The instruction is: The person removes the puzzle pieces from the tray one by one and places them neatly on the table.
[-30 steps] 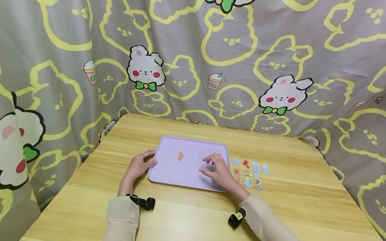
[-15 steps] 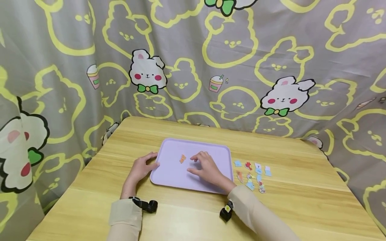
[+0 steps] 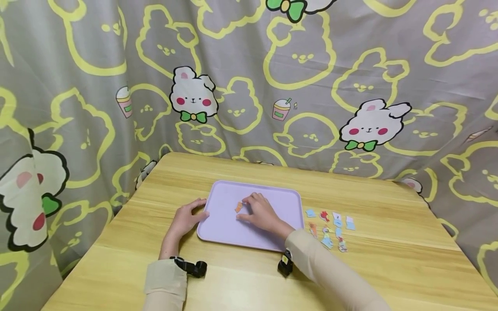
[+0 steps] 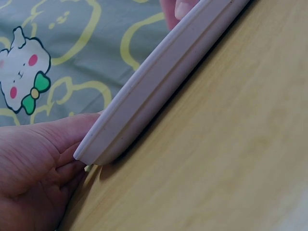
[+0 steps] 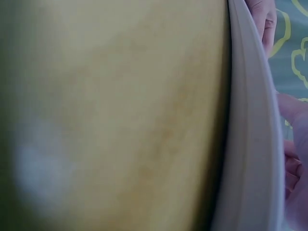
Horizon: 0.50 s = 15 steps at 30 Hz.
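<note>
A small orange jigsaw-like piece (image 3: 239,207) lies on the left half of a purple tray (image 3: 223,231). Just right of it is my right hand (image 3: 261,214), index finger and thumb spread apart on either side of the piece's right edge. In the right wrist view the tray's side hides the piece and part of the right hand (image 5: 296,125). My left hand (image 3: 186,219) holds the tray's left edge, its thumb over the rim. The left wrist view shows this hand (image 4: 38,159) at the tray's corner, fingers partly hidden behind it.
Several small colourful cut-out pieces (image 3: 336,220) lie in loose rows on the wooden table (image 3: 389,242), right of the tray. A patterned grey curtain (image 3: 241,56) hangs behind and beside the table. Each sleeve has a black wrist camera (image 3: 196,268) on it.
My right hand has moved left across the tray to the orange piece. The left hand stays at the tray's left edge. The whole head view has shifted slightly.
</note>
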{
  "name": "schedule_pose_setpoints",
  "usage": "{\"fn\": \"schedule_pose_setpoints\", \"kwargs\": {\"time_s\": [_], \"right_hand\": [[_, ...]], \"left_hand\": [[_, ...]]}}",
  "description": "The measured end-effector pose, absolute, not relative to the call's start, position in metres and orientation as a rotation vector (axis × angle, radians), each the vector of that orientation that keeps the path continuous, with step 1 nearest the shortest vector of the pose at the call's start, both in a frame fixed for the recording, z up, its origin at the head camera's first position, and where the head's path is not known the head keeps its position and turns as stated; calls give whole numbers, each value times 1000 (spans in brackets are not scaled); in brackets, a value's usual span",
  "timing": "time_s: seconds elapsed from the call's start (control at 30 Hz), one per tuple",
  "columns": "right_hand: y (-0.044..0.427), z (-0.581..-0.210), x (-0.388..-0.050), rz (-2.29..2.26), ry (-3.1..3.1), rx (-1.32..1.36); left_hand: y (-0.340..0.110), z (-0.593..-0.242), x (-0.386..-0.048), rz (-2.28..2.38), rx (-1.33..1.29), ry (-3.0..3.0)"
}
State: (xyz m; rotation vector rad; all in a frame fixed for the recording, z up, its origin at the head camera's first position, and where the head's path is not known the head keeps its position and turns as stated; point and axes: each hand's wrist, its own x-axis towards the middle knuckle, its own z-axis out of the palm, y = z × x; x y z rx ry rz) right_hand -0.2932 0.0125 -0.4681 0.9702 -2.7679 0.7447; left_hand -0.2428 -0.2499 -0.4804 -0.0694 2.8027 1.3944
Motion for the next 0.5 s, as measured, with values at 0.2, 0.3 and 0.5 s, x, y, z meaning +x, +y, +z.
{"fn": "schedule_pose_setpoints", "kwargs": {"time_s": [0.2, 0.3, 0.5], "right_hand": [[6, -470, -300, 632, -2765, 977], [3, -471, -303, 607, -2761, 991], [0, -473, -306, 624, -2748, 1010]], "left_hand": [[-250, -480, -242, 1398, -79, 2811], [-249, -481, -242, 1398, -85, 2813], [-249, -480, -243, 1404, -79, 2813]]}}
